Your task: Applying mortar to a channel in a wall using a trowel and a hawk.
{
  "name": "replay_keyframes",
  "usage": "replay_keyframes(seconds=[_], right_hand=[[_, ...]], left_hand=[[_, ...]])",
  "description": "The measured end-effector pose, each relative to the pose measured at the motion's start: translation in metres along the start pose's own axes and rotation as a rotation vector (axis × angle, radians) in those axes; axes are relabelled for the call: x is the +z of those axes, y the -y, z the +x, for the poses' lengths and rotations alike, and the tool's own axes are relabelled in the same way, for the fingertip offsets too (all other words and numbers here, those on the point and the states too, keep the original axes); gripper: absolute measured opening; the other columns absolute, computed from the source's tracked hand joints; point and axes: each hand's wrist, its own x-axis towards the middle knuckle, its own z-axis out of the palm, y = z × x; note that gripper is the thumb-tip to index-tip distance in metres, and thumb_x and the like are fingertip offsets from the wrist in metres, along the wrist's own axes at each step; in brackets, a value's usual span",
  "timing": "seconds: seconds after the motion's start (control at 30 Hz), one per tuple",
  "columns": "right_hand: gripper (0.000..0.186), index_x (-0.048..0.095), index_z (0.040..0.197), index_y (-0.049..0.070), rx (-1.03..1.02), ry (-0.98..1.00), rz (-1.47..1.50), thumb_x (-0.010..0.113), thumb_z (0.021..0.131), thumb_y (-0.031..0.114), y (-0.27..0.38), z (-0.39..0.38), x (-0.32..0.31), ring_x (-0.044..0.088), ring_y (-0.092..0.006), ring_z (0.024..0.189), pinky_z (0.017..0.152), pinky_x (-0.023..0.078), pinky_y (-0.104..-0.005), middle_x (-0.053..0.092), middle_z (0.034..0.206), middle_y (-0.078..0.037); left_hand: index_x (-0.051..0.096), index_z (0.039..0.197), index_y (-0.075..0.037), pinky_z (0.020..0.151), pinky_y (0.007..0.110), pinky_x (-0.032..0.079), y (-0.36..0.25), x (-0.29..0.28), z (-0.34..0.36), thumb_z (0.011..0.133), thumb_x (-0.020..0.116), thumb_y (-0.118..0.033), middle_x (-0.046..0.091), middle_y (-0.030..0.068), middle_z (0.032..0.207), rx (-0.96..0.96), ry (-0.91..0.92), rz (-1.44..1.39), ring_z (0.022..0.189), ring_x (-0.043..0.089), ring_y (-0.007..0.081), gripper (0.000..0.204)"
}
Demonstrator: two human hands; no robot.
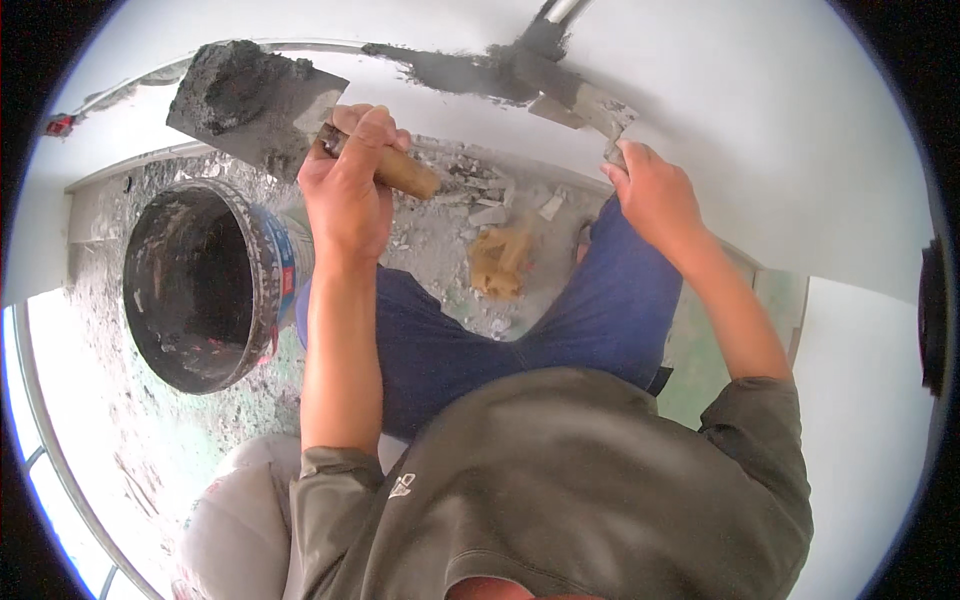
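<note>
My left hand (350, 190) is closed round the wooden handle (408, 175) of a flat metal trowel. A heap of wet dark-grey mortar (235, 90) sits on its squarish blade (318, 100). Over to the right, my right hand (655, 200) grips a smaller trowel (605, 110) by its short handle, largely hidden by the fingers. Its mortar-smeared blade lies at the wall beside a dark mortar strip (450, 70). That strip runs along the white wall and up round a pale pipe (565, 10).
A mortar-caked bucket (262, 290) stands left of my left forearm, dark inside. Rubble (480, 185) and a crumpled tan piece (500, 262) lie on the dusty floor between my knees. A pale sack (240, 510) rests at lower left. White wall (800, 130) closes in the right side.
</note>
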Motion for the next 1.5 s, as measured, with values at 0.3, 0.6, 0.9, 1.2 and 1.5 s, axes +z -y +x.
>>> replay_keyframes(seconds=[0.3,0.6,0.9,1.2,1.5], right_hand=[[0.031,0.054,0.106,0.001,-0.073,0.002,-0.053,0.057,0.092,0.028,-0.004,0.014,0.003,0.065,-0.0368,0.085,0.072,0.053,-0.0454,0.064,0.097,-0.019],[0.033,0.059,0.112,0.003,0.067,-0.003,-0.030,0.059,0.092,0.030,-0.022,0.008,-0.014,0.063,-0.0383,0.090,0.076,0.050,-0.0454,0.065,0.103,-0.017],[0.035,0.058,0.113,0.004,0.082,0.003,-0.004,0.057,0.093,0.032,-0.040,-0.009,-0.032,0.063,-0.0389,0.094,0.079,0.051,-0.0465,0.065,0.106,-0.018],[0.034,0.058,0.113,0.003,0.080,-0.004,-0.042,0.060,0.092,0.029,-0.030,0.004,-0.034,0.063,-0.0378,0.092,0.078,0.051,-0.0433,0.066,0.105,-0.018],[0.033,0.059,0.112,0.004,-0.010,-0.010,0.018,0.062,0.090,0.029,-0.013,-0.016,-0.021,0.064,-0.0360,0.094,0.076,0.053,-0.0447,0.065,0.108,-0.017]], left_hand=[[0.046,0.072,-0.008,0.075,0.034,0.046,0.003,0.002,0.001,0.088,0.059,0.002,0.052,0.0040,0.079,-0.015,-0.003,-0.017,0.074,0.051,0.0159,0.023],[0.044,0.074,-0.009,0.076,0.034,0.046,0.004,-0.005,0.003,0.089,0.059,0.002,0.052,0.0044,0.080,-0.009,0.005,-0.032,0.074,0.051,0.0163,0.023],[0.045,0.075,-0.008,0.076,0.034,0.046,0.002,-0.007,0.001,0.089,0.060,0.001,0.052,0.0040,0.079,-0.007,-0.007,-0.046,0.074,0.051,0.0167,0.023],[0.050,0.074,-0.007,0.076,0.033,0.046,0.004,-0.005,-0.001,0.089,0.062,-0.002,0.055,0.0042,0.080,-0.033,0.004,-0.049,0.075,0.053,0.0165,0.020],[0.054,0.077,-0.005,0.074,0.031,0.045,0.006,-0.011,0.003,0.088,0.064,-0.003,0.056,0.0043,0.081,-0.027,-0.014,-0.069,0.075,0.054,0.0160,0.014]])
